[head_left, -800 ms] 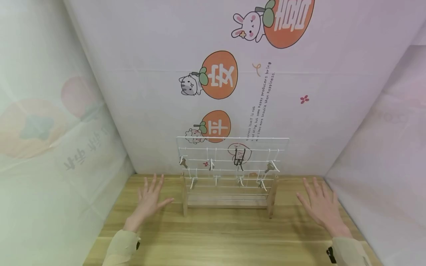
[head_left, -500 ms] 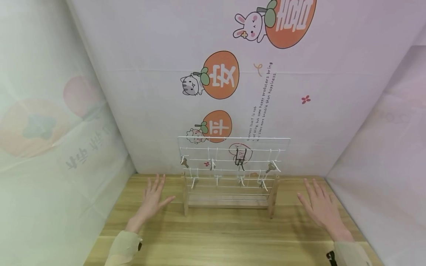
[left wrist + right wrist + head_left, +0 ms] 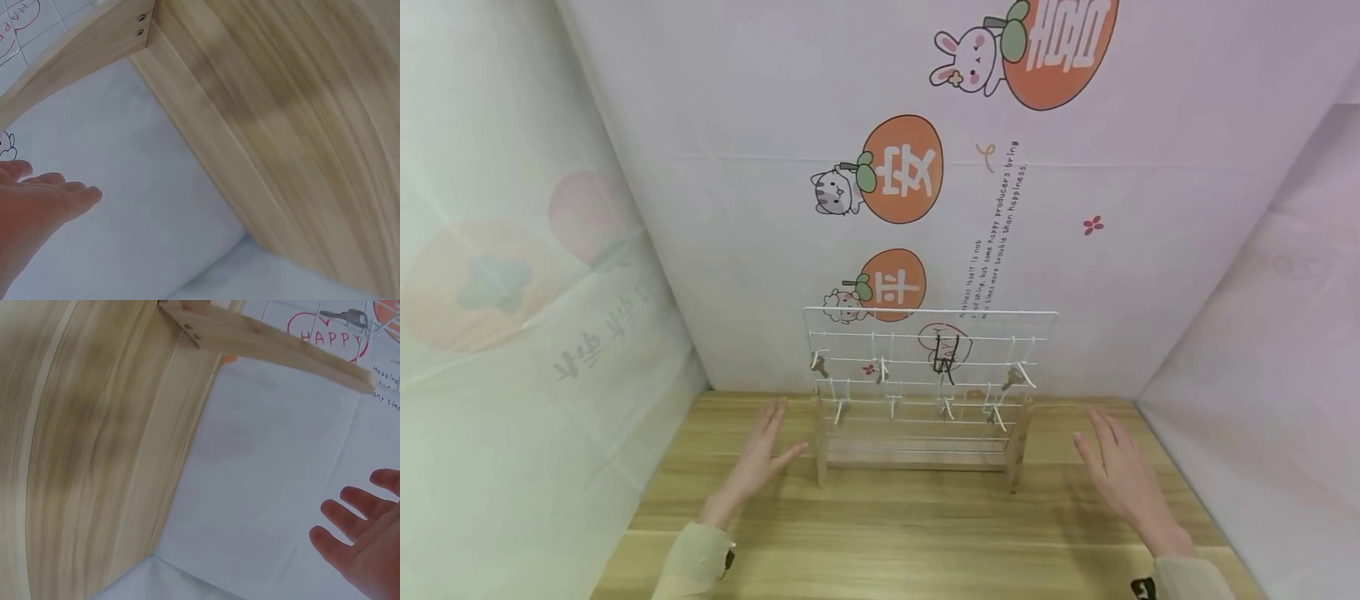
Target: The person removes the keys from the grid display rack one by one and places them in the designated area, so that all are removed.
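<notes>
In the head view, a wire rack (image 3: 916, 459) with wooden legs stands upright on the wooden surface (image 3: 895, 533), in front of a printed cloth and between the two hands. Its long axis runs from side to side, so it lies to the right of the left hand (image 3: 756, 467) and to the left of the right hand (image 3: 1123, 479). The left hand looks the nearer, its thumb just beside one leg; the right hand's thumb has a wider gap. Both hands have straight fingers with thumbs held out, gripping nothing. White hooks line the rack, with a black hook (image 3: 943, 364) right of centre and keys at the upper left (image 3: 822, 367) and upper right (image 3: 1012, 380); smaller items on the lower hooks are hard to make out. In the left wrist view, the fingers are extended and bare, apart from the wooden leg above them. In the right wrist view, the fingers are spread and slightly bent, holding nothing, with the other leg well apart and one key visible beyond it.
</notes>
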The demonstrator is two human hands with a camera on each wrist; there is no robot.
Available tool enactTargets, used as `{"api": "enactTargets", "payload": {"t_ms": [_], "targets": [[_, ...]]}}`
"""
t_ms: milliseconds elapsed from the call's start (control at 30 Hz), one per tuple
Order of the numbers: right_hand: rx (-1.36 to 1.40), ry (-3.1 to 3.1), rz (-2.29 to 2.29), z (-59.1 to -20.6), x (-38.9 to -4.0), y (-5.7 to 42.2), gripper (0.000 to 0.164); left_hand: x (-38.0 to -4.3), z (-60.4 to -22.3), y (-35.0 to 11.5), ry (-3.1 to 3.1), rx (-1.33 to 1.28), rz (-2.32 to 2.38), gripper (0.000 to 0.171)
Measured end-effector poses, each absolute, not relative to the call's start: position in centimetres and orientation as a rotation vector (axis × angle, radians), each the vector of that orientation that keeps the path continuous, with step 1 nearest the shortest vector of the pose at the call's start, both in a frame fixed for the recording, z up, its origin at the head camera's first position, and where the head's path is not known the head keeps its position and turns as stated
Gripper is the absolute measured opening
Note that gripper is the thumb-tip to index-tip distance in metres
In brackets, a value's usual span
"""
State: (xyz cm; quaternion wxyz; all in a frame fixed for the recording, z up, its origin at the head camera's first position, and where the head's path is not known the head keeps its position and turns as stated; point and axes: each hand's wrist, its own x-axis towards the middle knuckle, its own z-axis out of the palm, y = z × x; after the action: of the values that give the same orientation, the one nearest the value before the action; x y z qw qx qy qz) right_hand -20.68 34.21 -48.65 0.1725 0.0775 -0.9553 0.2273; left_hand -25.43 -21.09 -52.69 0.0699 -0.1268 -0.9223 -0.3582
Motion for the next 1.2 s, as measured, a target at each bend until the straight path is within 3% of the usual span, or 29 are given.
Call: {"api": "enactTargets", "payload": {"t_ms": [533, 1200], "targets": [[0.264, -2.437, 0.901, -47.5, -20.0, 30.7, 0.04, -26.2, -54.0, -19.3, -2.715, -0.374, -1.204, 0.076], [0.418, -2.258, 1.188, -46.4, -20.0, 26.1, 0.033, -27.1, -55.6, -18.3, -2.658, -0.402, -1.394, 0.073]]}}
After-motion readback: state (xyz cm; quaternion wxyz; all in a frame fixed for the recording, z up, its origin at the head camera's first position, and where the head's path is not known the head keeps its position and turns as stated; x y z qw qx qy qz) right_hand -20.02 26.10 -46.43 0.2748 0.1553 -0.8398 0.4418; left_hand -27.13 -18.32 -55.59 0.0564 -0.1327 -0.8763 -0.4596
